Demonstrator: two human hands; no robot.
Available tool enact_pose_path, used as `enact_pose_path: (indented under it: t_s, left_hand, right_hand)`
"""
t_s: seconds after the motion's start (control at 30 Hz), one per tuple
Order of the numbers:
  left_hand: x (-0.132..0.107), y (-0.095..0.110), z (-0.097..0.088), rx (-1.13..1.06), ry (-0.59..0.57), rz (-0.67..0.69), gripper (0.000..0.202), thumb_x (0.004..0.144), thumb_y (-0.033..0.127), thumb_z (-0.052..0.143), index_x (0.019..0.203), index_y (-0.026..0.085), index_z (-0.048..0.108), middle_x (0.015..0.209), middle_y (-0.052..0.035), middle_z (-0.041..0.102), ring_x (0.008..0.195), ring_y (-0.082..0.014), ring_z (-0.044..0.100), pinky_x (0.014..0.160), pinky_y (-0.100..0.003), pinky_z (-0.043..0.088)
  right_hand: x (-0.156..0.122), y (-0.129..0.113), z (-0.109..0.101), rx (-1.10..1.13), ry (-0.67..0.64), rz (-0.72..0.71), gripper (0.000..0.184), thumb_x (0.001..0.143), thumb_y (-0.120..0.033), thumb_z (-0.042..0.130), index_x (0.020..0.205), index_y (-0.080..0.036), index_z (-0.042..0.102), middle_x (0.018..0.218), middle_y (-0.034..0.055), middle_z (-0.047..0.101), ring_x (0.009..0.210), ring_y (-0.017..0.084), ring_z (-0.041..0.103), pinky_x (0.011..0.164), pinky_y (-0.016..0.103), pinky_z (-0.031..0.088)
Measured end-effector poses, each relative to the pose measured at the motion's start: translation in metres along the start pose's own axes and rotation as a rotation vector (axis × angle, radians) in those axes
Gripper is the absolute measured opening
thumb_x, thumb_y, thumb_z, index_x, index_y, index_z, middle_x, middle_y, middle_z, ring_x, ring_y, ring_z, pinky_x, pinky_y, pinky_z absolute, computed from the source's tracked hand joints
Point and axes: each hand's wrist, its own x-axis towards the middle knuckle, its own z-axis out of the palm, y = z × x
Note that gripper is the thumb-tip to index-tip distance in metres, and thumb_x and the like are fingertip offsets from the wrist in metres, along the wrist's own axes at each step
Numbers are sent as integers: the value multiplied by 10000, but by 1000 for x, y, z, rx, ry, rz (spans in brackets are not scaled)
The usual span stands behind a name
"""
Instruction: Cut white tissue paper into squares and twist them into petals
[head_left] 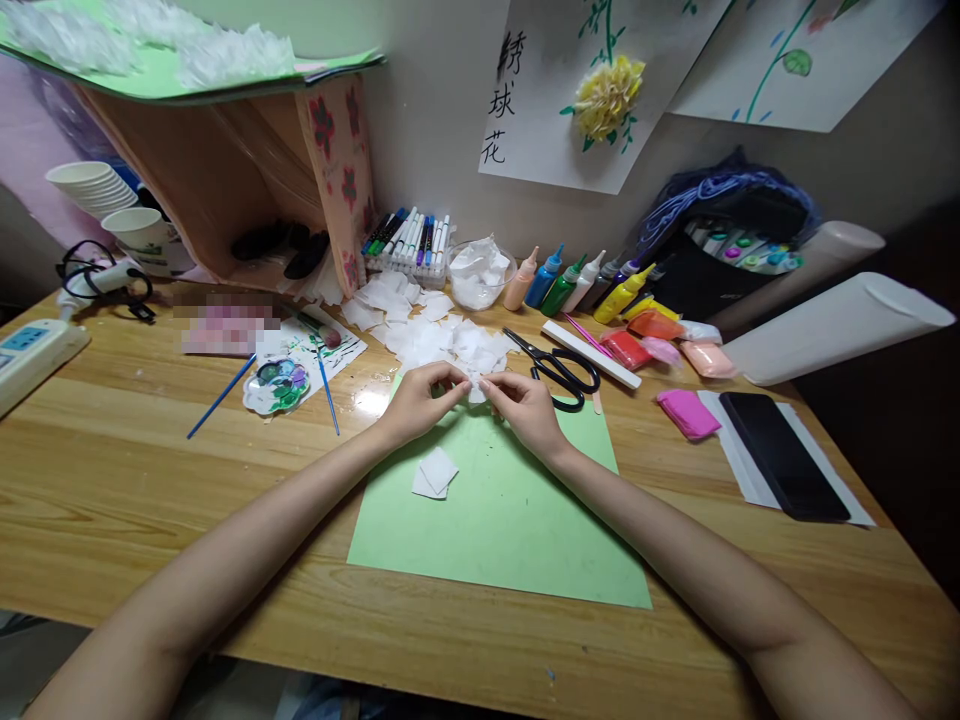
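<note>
A pale grey wall (427,130) rises behind the wood-grained desk (225,480); a bright reflection (371,402) gleams on it, and darkness (922,400) lies beyond the desk's right edge.

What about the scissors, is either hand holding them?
No, the scissors lie free beside the right hand, which pinches a small white piece together with the left hand.

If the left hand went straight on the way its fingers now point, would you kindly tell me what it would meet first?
Beyond the small white piece at its fingertips, the left hand would probably meet the right hand first, though exact depth is unclear.
</note>
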Motion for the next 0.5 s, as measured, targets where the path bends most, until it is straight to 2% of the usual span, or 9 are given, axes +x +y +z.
enact_pose_path:
  t_s: [0.17,0.37,0.5]
  left_hand:
    - [0,4,-2,-4,32,-13,219,842,326,528,705,157,554,665,8,567,613,-106,497,563,-220,385]
    - [0,6,-5,-13,60,-10,204,811,310,506,663,170,494,638,13,515,605,-114,463,577,-236,373]
    - [0,6,-7,-36,18,34,209,787,296,474,620,173,450,618,11,486,603,-121,446,580,-249,366]
  right_hand:
    - [0,-4,-1,52,79,-5,234,812,-406,579,780,-175,605,613,-11,530,494,102,450,476,244,364]
    - [5,0,-4,121,182,26,247,822,-440,557,790,-195,540,541,-42,462,447,96,421,422,231,329]
    - [8,4,-5,184,225,35,263,817,-450,563,792,-189,534,491,-59,442,422,85,398,408,215,310]
